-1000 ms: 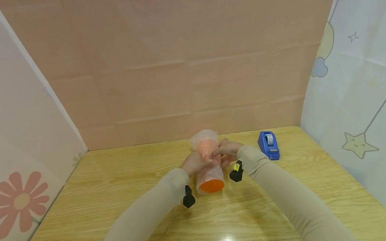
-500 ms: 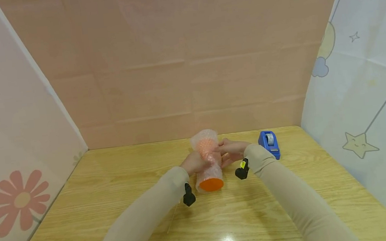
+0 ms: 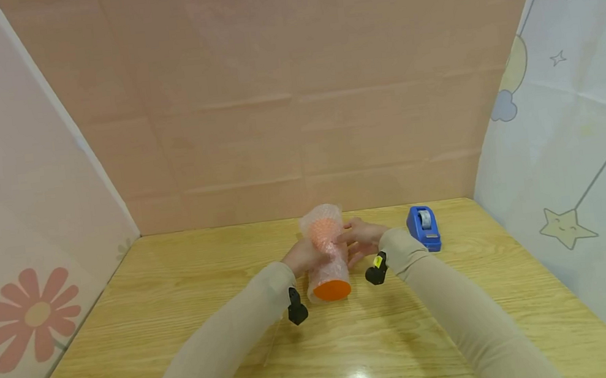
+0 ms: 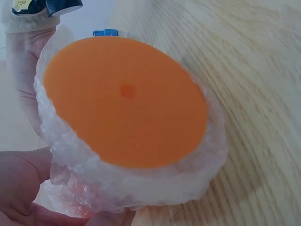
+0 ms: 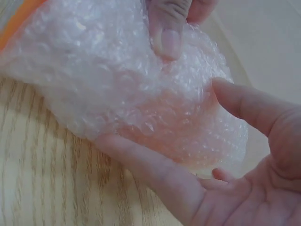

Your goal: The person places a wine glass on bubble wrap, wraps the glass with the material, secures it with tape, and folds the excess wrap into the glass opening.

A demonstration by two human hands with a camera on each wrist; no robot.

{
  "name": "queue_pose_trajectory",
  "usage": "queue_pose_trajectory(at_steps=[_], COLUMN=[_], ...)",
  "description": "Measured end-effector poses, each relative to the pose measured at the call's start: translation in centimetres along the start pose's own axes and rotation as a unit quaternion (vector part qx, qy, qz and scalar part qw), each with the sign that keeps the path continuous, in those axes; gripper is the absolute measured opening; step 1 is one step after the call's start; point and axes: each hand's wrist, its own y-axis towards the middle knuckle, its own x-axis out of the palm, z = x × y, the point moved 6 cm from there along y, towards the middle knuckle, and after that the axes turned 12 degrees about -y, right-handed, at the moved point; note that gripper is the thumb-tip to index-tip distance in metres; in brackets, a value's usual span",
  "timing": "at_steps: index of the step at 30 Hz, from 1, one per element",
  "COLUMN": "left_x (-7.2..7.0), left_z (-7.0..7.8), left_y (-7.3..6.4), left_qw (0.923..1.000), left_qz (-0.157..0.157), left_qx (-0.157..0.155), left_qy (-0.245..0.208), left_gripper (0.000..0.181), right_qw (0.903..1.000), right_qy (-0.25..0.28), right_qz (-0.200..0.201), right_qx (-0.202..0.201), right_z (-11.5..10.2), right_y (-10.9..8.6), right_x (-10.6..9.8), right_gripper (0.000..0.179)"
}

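Observation:
An orange object with a round flat end [image 4: 127, 103] lies on the table, wrapped in clear bubble wrap [image 3: 330, 269]; the flat end faces the near side. My left hand [image 3: 306, 256] grips the roll from its left side, with the thumb pressing the wrap on top, as the right wrist view shows. On the other side my right hand [image 3: 364, 235] is spread around the wrap. Its thumb tip is right at the upper surface, and a nearly straight finger [image 5: 150, 167] lies along the lower edge, by the wooden table [image 5: 42, 155].
A blue tape dispenser [image 3: 424, 229] with a roll of tape stands at the back right, beyond the right wrist. A thin pale line [image 3: 271, 347] shows on the table near the left forearm. Behind the table rises a brown paper-like backdrop [image 3: 293, 91], with patterned side walls.
My right hand shifted slightly right and then back toward the wrap, its fingers a little more spread now. The left hand and the wrapped object have stayed nearly in place.

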Motion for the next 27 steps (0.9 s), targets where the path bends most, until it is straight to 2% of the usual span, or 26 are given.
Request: queue_pose_trajectory(at_steps=[5, 9, 18, 22, 27], left_x=[0.0, 0.1, 0.4, 0.4, 0.3], left_z=[-0.5, -0.7, -0.4, -0.6, -0.9], left_y=[0.2, 0.2, 0.1, 0.1, 0.2], left_qw=[0.9996, 0.9988, 0.9974, 0.9967, 0.9957], left_qz=[0.014, 0.016, -0.003, -0.007, -0.017], left_qx=[-0.024, -0.039, -0.024, -0.02, 0.0], left_qy=[-0.004, -0.026, -0.068, -0.078, -0.091], left_gripper=[0.041, 0.043, 0.042, 0.047, 0.049], right_qw=[0.9996, 0.9993, 0.9987, 0.9976, 0.9952], right_qy=[-0.022, -0.032, -0.049, -0.062, -0.086], right_qz=[-0.01, -0.008, 0.014, 0.028, 0.044], right_qx=[-0.016, -0.019, 0.0, 0.009, 0.014], right_z=[-0.1, -0.5, -1.4, -1.6, -1.8], right_y=[0.2, 0.0, -0.4, -0.5, -0.6], right_x=[0.3, 0.2, -0.1, -0.2, 0.0], right_gripper=[0.047, 0.044, 0.04, 0.038, 0.034])
